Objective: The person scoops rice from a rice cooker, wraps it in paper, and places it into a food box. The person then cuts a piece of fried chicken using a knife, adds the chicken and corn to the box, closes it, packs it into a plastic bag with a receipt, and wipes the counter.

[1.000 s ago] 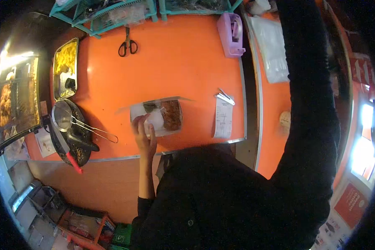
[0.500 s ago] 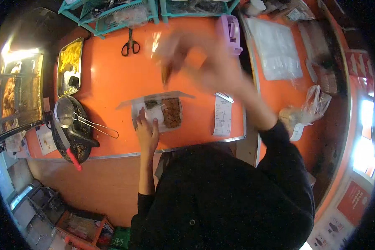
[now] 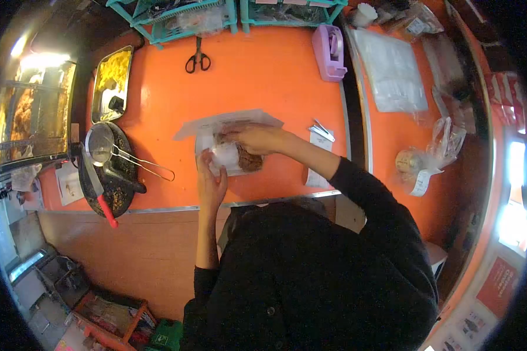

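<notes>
Box contents, head view: I judge a spill the likeliest trouble; the open food box (image 3: 204,142) looks shallow, and too hard a press could push its white mound (image 3: 227,157) or brown food (image 3: 251,160) over the rim.
Paper flap: the pale flap (image 3: 190,129) spreads along the box's far side, close to the fingers; if one snags it, I think the whole box could twist on the orange counter (image 3: 263,76).
Receipt: a paper slip (image 3: 317,179) lies partly hidden behind the right forearm; a lowered sleeve could sweep it aside.
Left hand: the left hand (image 3: 212,182) is at the box's near left corner, thumb and forefinger parted beside the mound; I see no firm grip.
Right hand: the right hand (image 3: 259,139) reaches across the box's far right part, palm down; its fingertips are unclear, so I cannot tell whether they pinch anything.
Box and hands: the box lies between them, just ahead of the left, partly beneath the right.
</notes>
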`<control>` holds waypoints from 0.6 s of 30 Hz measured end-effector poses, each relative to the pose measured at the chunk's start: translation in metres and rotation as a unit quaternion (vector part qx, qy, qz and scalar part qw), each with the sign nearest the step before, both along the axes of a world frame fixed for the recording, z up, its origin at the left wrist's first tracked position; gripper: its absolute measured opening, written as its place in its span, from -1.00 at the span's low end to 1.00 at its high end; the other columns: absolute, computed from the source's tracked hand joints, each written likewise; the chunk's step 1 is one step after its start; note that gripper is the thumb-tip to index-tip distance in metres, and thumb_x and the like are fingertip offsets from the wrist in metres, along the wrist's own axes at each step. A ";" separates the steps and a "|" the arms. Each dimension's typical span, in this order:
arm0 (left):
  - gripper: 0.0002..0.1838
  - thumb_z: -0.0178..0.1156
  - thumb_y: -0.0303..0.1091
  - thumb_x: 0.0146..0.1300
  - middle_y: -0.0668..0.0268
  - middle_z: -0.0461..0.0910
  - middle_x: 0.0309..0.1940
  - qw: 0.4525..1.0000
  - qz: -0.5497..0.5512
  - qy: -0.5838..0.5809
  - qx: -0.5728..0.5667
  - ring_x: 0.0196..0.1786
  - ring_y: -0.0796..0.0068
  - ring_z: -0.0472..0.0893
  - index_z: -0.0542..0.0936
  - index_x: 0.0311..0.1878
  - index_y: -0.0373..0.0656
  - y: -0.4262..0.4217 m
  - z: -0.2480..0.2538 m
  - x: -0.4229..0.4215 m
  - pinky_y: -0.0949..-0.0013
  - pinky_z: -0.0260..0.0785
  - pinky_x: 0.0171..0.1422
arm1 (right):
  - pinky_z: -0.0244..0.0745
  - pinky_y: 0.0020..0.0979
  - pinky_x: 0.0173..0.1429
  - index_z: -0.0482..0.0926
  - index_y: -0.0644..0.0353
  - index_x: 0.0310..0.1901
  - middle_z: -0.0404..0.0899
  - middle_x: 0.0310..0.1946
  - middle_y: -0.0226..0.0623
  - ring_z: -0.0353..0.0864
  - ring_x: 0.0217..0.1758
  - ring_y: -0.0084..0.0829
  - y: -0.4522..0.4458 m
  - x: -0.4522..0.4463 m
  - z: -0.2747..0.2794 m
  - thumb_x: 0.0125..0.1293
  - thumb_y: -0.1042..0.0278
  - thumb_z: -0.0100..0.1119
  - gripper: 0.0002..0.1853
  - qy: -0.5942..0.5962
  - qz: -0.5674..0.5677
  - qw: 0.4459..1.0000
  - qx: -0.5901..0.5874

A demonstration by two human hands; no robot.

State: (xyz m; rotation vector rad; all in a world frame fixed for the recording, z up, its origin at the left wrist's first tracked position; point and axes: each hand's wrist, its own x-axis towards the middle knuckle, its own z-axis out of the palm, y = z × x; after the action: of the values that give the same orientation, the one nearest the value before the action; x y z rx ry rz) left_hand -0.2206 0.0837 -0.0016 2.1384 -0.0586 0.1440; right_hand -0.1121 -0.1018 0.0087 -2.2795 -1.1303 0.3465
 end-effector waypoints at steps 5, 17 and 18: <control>-0.44 0.12 -0.44 0.19 -0.04 0.25 0.13 0.987 -0.048 0.036 0.151 0.11 -0.06 0.33 0.27 0.29 -0.13 -0.008 0.019 0.003 0.08 0.29 0.10 | 0.40 -0.18 0.16 0.55 0.14 -0.01 0.52 0.04 -0.16 0.51 0.07 -0.14 0.004 0.017 0.059 0.14 0.51 -0.08 -0.63 0.126 0.052 0.983 -0.126; -0.78 -0.02 -0.54 0.23 0.15 0.50 -0.20 0.974 0.196 -0.113 0.020 -0.11 0.31 0.48 0.52 -0.09 -0.31 0.061 0.072 -0.004 0.33 0.36 -0.04 | 0.39 -0.53 -0.37 0.55 0.19 -0.26 0.51 -0.46 -0.41 0.46 -0.47 -0.64 -0.001 0.107 0.173 0.34 0.10 0.05 -0.70 0.144 -0.119 0.973 0.133; -0.79 -0.06 -0.54 0.25 0.17 0.51 -0.21 0.968 0.213 -0.133 -0.010 -0.14 0.37 0.49 0.52 -0.11 -0.32 0.084 0.072 0.001 0.35 0.37 -0.06 | 0.42 -0.48 -0.36 0.54 0.22 -0.29 0.54 -0.47 -0.38 0.50 -0.46 -0.60 0.007 0.108 0.176 0.33 0.12 0.04 -0.70 0.149 -0.150 0.970 0.117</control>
State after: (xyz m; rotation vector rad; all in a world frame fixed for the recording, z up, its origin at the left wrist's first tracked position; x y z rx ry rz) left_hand -0.2199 0.1679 0.0709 2.0720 0.2473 0.6785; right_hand -0.0043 -0.0948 0.1852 -2.0643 -0.6295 0.3963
